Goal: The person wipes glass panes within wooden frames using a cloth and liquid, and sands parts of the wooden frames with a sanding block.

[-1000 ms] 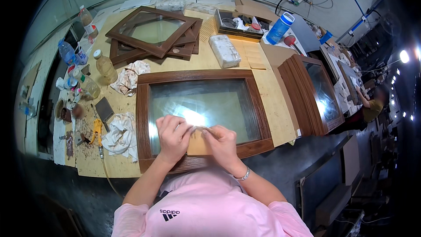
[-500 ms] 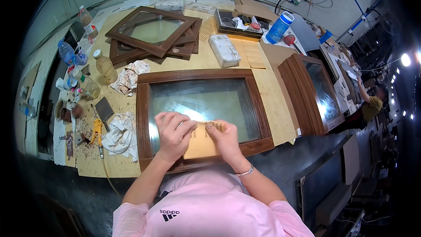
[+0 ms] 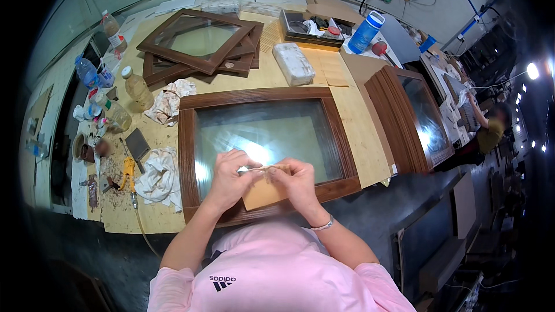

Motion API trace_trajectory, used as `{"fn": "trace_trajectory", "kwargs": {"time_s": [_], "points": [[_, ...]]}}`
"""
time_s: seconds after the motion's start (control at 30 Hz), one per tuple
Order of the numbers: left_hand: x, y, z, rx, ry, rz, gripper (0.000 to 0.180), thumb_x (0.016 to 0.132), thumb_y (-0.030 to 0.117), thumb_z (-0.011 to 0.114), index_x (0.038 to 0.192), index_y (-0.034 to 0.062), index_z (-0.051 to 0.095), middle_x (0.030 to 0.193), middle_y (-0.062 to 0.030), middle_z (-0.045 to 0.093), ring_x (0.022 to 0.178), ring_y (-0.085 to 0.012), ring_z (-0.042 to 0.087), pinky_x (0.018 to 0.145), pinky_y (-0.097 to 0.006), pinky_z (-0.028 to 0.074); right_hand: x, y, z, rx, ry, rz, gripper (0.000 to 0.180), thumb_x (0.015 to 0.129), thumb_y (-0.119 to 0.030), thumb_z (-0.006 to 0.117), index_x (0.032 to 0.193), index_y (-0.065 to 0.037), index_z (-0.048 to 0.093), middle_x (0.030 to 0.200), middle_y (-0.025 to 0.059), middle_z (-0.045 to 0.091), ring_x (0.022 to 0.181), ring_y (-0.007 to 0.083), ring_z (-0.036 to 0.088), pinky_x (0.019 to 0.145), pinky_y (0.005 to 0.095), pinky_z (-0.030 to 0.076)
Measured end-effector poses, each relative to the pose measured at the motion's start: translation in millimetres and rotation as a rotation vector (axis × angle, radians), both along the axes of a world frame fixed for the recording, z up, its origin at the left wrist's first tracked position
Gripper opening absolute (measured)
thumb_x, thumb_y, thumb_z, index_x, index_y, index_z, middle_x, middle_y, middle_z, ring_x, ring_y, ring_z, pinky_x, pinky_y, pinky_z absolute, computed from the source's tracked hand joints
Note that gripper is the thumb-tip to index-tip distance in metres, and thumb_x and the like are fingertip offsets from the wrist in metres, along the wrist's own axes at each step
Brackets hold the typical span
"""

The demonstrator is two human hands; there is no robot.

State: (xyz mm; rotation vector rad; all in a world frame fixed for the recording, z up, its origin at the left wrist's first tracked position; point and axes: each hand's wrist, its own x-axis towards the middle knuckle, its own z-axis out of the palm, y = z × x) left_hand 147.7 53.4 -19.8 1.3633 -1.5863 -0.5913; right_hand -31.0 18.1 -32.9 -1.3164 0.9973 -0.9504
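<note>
A tan sheet of sandpaper is pinched between my two hands above the near edge of a brown wood-framed glass panel. My left hand grips its upper left part, fingers bent and closed. On the upper right, my right hand has thumb and fingers closed on the same sheet. The top edge of the sheet is folded between the fingertips; the lower part hangs over the frame's near rail. The framed panel lies flat on the worktable, its glass reflecting bright light.
More brown frames are piled at the back left. At right leans a stack of framed panels. A wrapped white block, open box and blue bottle stand behind. Bottles, rags and a yellow air gun crowd the left.
Both hands have tilted and folded the sheet's top edge, which lay flatter with its printed side showing. My left fingers have come down and closed against it.
</note>
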Motion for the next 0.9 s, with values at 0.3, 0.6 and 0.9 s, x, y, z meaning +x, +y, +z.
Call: {"fn": "trace_trajectory", "kwargs": {"time_s": [0.3,0.6,0.9], "points": [[-4,4,3,-0.142,-0.213,0.071,0.014,0.07,0.011,0.077,0.082,0.0084,0.071,0.079,-0.0013,0.066,0.078,-0.0197,0.059,0.082,-0.036,0.036,2,2,-4,-0.113,0.042,-0.003,0.013,0.085,-0.007,0.07,0.076,0.003,0.07,0.07,0.0044,0.062,0.067,0.0089,0.054,0.06,0.0276,0.042],[-14,4,-11,-0.459,-0.518,0.206,0.013,0.069,0.01,0.075,0.081,0.012,0.07,0.077,0.001,0.061,0.078,-0.0183,0.058,0.079,-0.04,0.035,9,3,-14,0.053,0.1,-0.072,0.017,0.087,-0.008,0.068,0.075,0.003,0.067,0.065,0.0008,0.062,0.062,0.0059,0.051,0.055,0.0262,0.042],[-13,-1,-19,-0.304,-0.253,0.197,0.013,0.072,0.013,0.075,0.084,0.0105,0.071,0.076,0.001,0.061,0.078,-0.019,0.057,0.08,-0.036,0.035,9,1,-10,0.102,0.017,-0.05,0.012,0.088,-0.008,0.068,0.081,0.002,0.069,0.073,0.0001,0.064,0.068,0.0056,0.054,0.06,0.0252,0.044]]}}
